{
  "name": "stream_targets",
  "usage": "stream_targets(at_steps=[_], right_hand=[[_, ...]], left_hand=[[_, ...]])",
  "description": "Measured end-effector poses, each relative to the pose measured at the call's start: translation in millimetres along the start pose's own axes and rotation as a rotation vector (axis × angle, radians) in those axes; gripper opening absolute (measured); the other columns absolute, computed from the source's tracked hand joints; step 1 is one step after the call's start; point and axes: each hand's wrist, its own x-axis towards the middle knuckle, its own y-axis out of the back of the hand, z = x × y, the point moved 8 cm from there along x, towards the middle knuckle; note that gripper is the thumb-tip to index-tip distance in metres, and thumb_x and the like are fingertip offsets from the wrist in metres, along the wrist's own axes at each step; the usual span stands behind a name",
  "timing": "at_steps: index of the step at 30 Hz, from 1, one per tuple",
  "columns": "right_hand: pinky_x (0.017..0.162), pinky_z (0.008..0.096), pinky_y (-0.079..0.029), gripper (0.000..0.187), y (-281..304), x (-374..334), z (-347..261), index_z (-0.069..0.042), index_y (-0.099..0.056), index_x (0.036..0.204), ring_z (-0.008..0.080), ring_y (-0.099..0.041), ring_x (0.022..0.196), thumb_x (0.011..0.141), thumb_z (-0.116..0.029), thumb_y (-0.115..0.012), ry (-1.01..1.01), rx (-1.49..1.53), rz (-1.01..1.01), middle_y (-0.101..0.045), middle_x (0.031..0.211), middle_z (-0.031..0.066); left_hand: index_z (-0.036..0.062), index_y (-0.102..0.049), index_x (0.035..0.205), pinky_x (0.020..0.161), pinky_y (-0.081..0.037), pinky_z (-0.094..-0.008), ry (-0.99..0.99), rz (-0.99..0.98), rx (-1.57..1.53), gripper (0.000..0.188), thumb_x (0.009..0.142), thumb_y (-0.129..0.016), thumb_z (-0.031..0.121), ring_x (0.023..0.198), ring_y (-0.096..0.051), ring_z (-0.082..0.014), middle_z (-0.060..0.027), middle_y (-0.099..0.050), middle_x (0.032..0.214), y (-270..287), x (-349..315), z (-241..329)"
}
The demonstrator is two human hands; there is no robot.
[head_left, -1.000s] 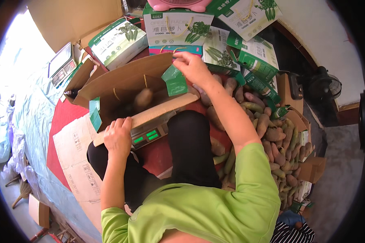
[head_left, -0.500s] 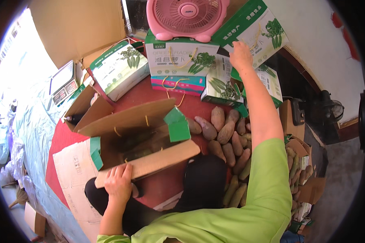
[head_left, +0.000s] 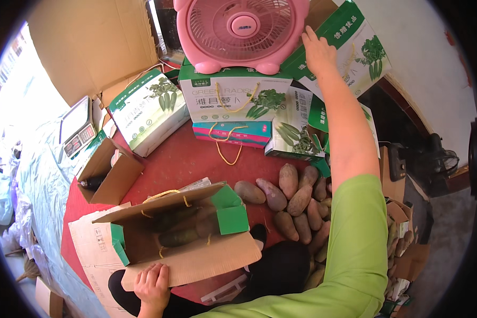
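In front of me an open cardboard box [head_left: 199,263] with green end tabs and yellow cord handles rests low, near my knees. My left hand [head_left: 152,289] has its fingers closed over the near flap. Dark, elongated radishes [head_left: 178,237] lie within, partly in shadow. At the upper right my right hand [head_left: 320,57] is stretched far out, fingers extended and apart. It is at the green edge of a tilted white-and-green gift box [head_left: 363,58], beside the pink fan; whether it touches the box I cannot tell.
A pink fan [head_left: 244,32] stands on a white-and-green carton [head_left: 206,100]. Loose radishes [head_left: 300,199] lie on the red surface [head_left: 167,159] to the right. At left are a scale [head_left: 78,127], a small open box [head_left: 114,177] and plastic sheeting [head_left: 40,185]. A black fan [head_left: 434,159] is at right.
The view has shifted, and the open box is tipped so that its radishes show more. My right hand has reached further along the tilted gift box's edge. My left hand stays on the flap.
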Motion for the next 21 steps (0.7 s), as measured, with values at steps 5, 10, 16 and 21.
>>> stream_targets(at_steps=[5, 10, 16, 21], right_hand=[[0.073, 0.0402, -0.052, 0.018, -12, 10, 8, -0.014, -0.062, 0.1, 0.0229, -0.058, 0.098, 0.085, -0.013, -0.052, -0.008, -0.087, -0.1, -0.053, 0.109, 0.0018], [0.071, 0.0392, -0.053, 0.016, 3, 6, 49, -0.014, -0.065, 0.094, 0.0241, -0.06, 0.094, 0.086, -0.015, -0.052, -0.101, -0.188, -0.076, -0.056, 0.102, 0.0034], [0.075, 0.0418, -0.052, 0.015, 27, -27, 127, -0.012, -0.061, 0.095, 0.0308, -0.06, 0.093, 0.084, -0.022, -0.058, -0.246, -0.071, -0.029, -0.059, 0.101, 0.0068], [0.074, 0.0421, -0.048, 0.014, 53, -102, 181, -0.009, -0.059, 0.09, 0.0313, -0.059, 0.09, 0.081, -0.018, -0.064, -0.328, 0.119, 0.088, -0.059, 0.096, 0.0101]], left_hand=[[0.0059, -0.063, 0.09, 0.067, -0.049, -0.0364, 0.007, 0.031, -0.035, 0.02, 0.071, -0.057, 0.007, 0.08, -0.065, -0.026, -0.008, -0.065, 0.088, 4, 6, 2], [0.0057, -0.064, 0.089, 0.066, -0.048, -0.0366, 0.038, 0.004, -0.025, 0.02, 0.07, -0.058, 0.007, 0.079, -0.064, -0.0263, -0.0081, -0.065, 0.087, 4, 10, 4], [0.0053, -0.064, 0.092, 0.065, -0.048, -0.0374, 0.011, 0.053, -0.014, 0.024, 0.07, -0.056, 0.005, 0.078, -0.064, -0.027, -0.009, -0.065, 0.088, 0, 0, -1], [0.0049, -0.064, 0.093, 0.071, -0.049, -0.0385, 0.018, 0.013, -0.009, 0.022, 0.073, -0.056, 0.01, 0.082, -0.064, -0.0272, -0.0094, -0.064, 0.09, -3, 0, 1]])
